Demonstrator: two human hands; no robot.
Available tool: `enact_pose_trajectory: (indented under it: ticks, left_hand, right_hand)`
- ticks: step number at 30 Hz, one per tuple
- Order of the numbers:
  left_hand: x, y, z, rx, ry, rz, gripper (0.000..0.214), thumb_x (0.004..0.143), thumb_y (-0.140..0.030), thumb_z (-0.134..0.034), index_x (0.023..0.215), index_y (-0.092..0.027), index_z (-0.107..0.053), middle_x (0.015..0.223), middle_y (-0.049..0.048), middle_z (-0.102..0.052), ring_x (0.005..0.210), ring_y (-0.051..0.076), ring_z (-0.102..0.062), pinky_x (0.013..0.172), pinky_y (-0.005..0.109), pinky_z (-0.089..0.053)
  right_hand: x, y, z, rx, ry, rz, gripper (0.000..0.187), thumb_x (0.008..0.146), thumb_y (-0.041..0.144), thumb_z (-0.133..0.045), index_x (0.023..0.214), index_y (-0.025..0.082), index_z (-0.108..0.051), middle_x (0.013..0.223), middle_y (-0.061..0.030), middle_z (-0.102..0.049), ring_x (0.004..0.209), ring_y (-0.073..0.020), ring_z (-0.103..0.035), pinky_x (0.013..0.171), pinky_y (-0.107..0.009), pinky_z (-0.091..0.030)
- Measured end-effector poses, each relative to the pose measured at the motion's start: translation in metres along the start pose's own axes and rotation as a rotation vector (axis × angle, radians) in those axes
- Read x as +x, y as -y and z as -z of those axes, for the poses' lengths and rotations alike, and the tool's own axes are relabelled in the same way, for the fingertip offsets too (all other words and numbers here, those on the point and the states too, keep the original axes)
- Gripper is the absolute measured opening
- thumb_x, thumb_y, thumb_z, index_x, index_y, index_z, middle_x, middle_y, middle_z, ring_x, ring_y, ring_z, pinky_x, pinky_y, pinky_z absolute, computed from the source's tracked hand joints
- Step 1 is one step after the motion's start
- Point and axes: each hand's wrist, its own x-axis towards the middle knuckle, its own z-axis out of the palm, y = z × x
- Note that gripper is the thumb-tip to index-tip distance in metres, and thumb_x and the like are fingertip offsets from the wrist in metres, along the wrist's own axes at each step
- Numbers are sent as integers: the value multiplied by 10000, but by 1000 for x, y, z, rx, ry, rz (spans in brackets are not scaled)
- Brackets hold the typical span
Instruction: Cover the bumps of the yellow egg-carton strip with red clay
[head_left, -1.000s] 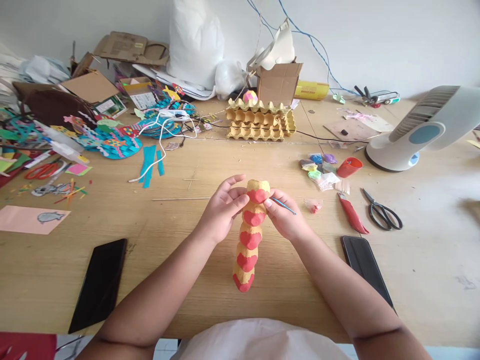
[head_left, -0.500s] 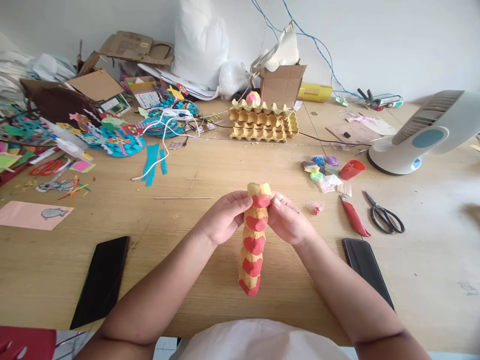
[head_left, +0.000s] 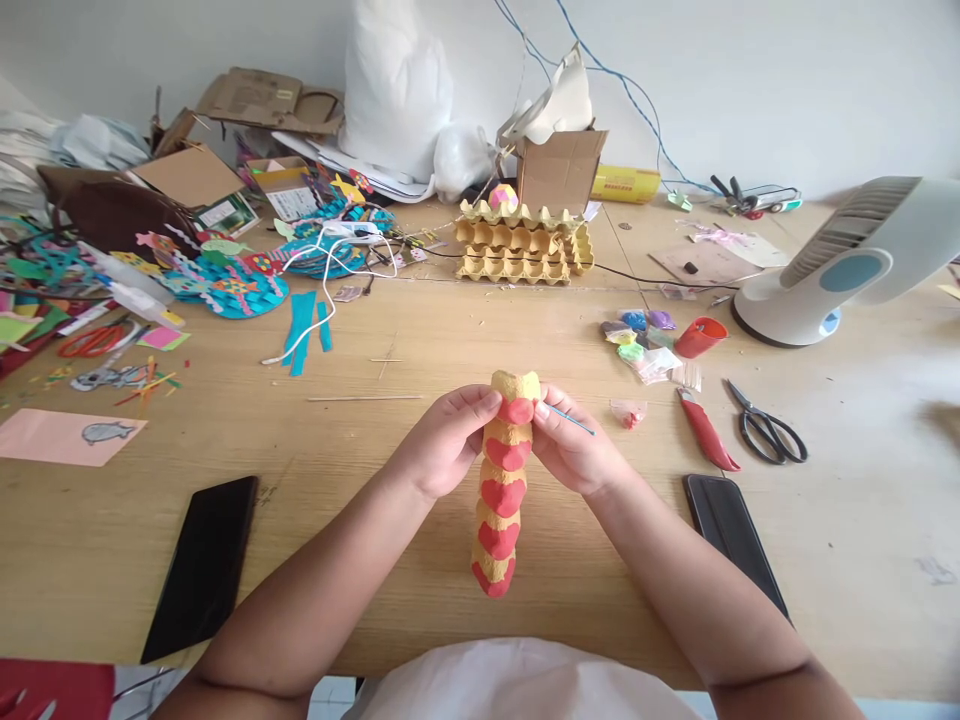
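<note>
- Egg-carton strip (head_left: 501, 497) (reference): one piece, five cups in line, five red patches, one per cup; held over the tabletop (head_left: 405, 320) between both hands, its long axis running toward the wearer.
- Left hand (head_left: 450, 440): grip narrow, thumb and fingers pinching the left edge of the strip's far end.
- Right hand (head_left: 577, 447): grip closed on one slim blue tool (head_left: 573, 420); thumb at the strip's right edge, on the far-end cup.
- Right of strip: one small bag with red contents (head_left: 628, 412), one red-handled cutter (head_left: 707, 432), one pair of black-handled scissors (head_left: 766, 425), one black phone (head_left: 733, 535).
- Left of strip: one black-screened device (head_left: 200, 567), one pink card (head_left: 56, 440) with a fish drawing.
- Beyond strip: stacked egg trays (head_left: 517, 238); one yellow roll (head_left: 627, 184), red print too small to read.
</note>
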Motion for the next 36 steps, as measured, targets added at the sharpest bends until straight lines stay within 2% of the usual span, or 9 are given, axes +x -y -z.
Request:
enact_pose_trajectory:
  ticks: [4, 7, 12, 16, 21, 26, 29, 32, 36]
  left_hand:
    - [0, -1, 0, -19, 5, 11, 414, 771, -538, -965, 813, -167, -786, 740, 38, -709, 647, 156, -620, 609, 263, -475]
    - [1, -1, 2, -15, 53, 9, 393, 828, -554, -919, 851, -179, -804, 752, 46, -710, 669, 175, -634, 621, 282, -483]
    - [0, -5, 1, 35, 107, -29, 560, 825, -707, -859, 989, -172, -830, 879, 77, -740, 765, 193, -649, 685, 294, -513]
    - [-2, -6, -4, 52, 49, -29, 461, 783, -607, -936, 949, -193, -819, 807, 34, -700, 709, 161, -614, 639, 267, -476]
    - [-6, -6, -10, 49, -57, -44, 375, 780, -523, -954, 888, -196, -807, 804, 36, -718, 709, 166, -613, 632, 271, -481]
    - [-6, -1, -15, 12, -64, -47, 288, 800, -441, -932, 891, -197, -808, 785, 19, -712, 705, 152, -598, 639, 258, -478]
    - [-5, 1, -18, -2, -87, -30, 259, 810, -408, -909, 894, -185, -807, 821, 29, -726, 741, 156, -618, 666, 254, -490]
    - [-3, 2, -19, 17, -86, -29, 239, 845, -403, -869, 896, -180, -800, 851, 42, -737, 764, 168, -634, 683, 265, -497]
    - [-2, 1, -19, 60, -58, -51, 274, 871, -440, -845, 817, -185, -760, 790, 30, -695, 733, 166, -613, 666, 268, -486]
  right_hand:
    - [-1, 1, -2, -24, -3, 0, 376, 794, 505, -976, 863, 228, -732, 819, 13, -686, 766, -156, -613, 766, -293, -507]
    - [0, 1, -2, -42, -18, 5, 384, 809, 520, -958, 838, 228, -712, 808, 9, -669, 754, -162, -592, 750, -303, -492]
    - [-1, 2, -3, -65, -50, 27, 404, 813, 526, -953, 805, 222, -687, 793, 15, -647, 745, -158, -566, 735, -300, -466]
    - [-2, 3, -7, -79, -70, 12, 383, 815, 521, -954, 857, 217, -725, 820, 8, -673, 761, -155, -583, 751, -299, -464]
    - [-5, 6, -14, -29, -32, -17, 439, 810, 598, -923, 825, 222, -698, 830, -6, -680, 778, -180, -606, 752, -321, -486]
    - [-8, 7, -22, 21, -115, -72, 386, 817, 512, -937, 793, 232, -672, 755, 18, -658, 699, -166, -576, 696, -310, -474]
    - [-8, 6, -24, 58, -149, -84, 360, 801, 487, -950, 813, 227, -701, 776, 12, -684, 724, -166, -591, 702, -298, -483]
    - [-8, 5, -23, 79, -167, -82, 352, 799, 474, -957, 821, 224, -709, 799, 11, -701, 743, -163, -603, 720, -294, -498]
    - [-6, 3, -21, 82, -157, -78, 364, 816, 479, -951, 804, 219, -695, 791, 13, -702, 741, -158, -606, 723, -291, -506]
